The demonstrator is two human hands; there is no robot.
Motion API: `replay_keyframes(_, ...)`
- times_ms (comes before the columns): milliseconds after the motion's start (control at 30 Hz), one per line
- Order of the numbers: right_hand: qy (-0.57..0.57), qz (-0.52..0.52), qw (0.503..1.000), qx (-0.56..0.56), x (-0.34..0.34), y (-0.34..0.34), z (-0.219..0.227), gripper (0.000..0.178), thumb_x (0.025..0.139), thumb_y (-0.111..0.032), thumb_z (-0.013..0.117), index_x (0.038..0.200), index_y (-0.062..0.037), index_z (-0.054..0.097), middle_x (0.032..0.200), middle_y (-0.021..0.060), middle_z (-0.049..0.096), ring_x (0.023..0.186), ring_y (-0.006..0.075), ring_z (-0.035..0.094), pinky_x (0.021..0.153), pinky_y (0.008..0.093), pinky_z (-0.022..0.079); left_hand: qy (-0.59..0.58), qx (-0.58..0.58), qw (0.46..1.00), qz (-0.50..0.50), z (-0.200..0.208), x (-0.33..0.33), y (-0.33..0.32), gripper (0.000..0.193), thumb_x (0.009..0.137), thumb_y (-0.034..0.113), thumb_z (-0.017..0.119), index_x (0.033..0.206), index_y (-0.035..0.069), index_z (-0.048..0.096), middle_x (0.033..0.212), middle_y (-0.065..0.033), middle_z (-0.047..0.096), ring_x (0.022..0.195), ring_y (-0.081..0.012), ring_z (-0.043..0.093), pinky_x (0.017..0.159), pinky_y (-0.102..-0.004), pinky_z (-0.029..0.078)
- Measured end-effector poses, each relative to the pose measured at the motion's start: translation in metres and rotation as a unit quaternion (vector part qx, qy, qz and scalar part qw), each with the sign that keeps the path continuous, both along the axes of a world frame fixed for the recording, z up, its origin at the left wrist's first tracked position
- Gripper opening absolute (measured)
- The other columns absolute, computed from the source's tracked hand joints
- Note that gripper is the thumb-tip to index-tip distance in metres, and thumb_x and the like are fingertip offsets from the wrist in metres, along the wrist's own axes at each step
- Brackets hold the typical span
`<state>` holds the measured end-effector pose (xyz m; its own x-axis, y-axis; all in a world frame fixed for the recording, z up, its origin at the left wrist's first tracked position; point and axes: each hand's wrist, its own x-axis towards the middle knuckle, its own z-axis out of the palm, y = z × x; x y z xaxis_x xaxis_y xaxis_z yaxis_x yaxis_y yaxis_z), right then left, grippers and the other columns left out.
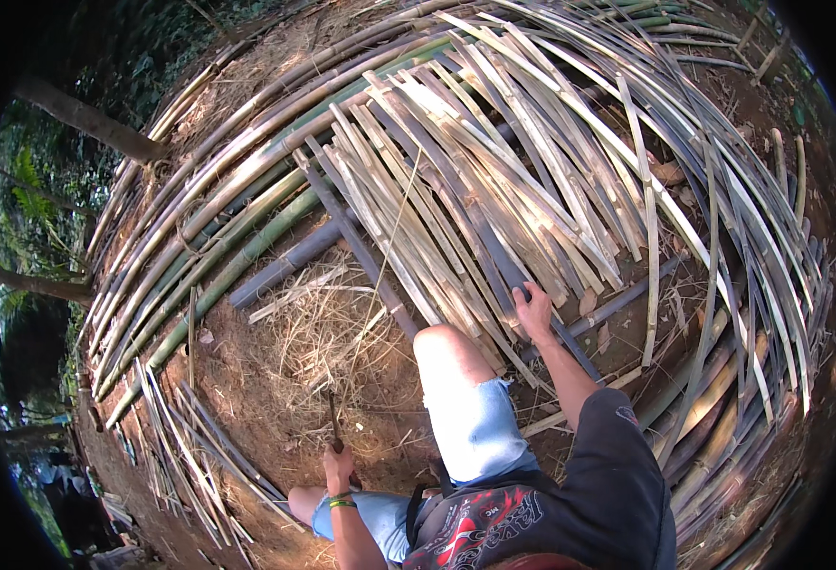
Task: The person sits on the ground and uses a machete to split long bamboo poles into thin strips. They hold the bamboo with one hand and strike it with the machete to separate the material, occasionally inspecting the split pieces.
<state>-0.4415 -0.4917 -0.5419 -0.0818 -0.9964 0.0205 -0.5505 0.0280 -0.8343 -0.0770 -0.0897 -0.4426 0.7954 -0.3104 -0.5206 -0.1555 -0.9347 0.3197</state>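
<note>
My left hand [339, 467], with a woven band at the wrist, is closed round the handle of a knife [333, 418]. Its dark, narrow blade points away from me over a heap of pale shavings [313, 328]. Farther right, my right hand [534, 312] is closed on a dark split bamboo strip [480, 228] beside my bent knee. This strip lies slanting across a broad layer of pale split bamboo strips [446, 237], and one end runs back past my right forearm.
Long whole bamboo poles [237, 180] lie stacked at the far left. Thin, bent strips [722, 228] curve along the right over thicker bamboo pieces [712, 399]. More narrow strips [214, 456] lie at the near left. A tree trunk [90, 119] leans in beyond the poles.
</note>
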Motion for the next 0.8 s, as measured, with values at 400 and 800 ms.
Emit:
replay_keyframes(400, -0.125, 0.142, 0.981, 0.047, 0.080, -0.001, 0.049, 0.038, 0.091, -0.031, 0.065, 0.105, 0.0041, 0.067, 0.098, 0.0228, 0.068, 0.093, 0.0366, 0.066, 0.083, 0.0422, 0.050, -0.068, 0.010, 0.997, -0.030, -0.020, -0.014, -0.002, 0.041, 0.082, 0.026, 0.067, 0.107, -0.006, 0.060, 0.098, -0.0281, 0.068, 0.096, -0.0421, 0.066, 0.085, -0.0472, 0.051)
replay_keyframes(800, 0.254, -0.064, 0.961, 0.091, -0.034, -0.088, -0.042, 0.054, 0.084, -0.018, 0.067, 0.133, -0.0032, 0.048, 0.139, 0.0188, 0.040, 0.131, 0.0378, 0.040, 0.106, 0.0505, 0.039, -0.025, -0.016, 0.999, -0.036, -0.009, -0.001, 0.007, 0.036, 0.083, 0.025, 0.065, 0.103, -0.005, 0.062, 0.085, -0.0210, 0.068, 0.081, -0.0328, 0.068, 0.072, -0.0420, 0.052)
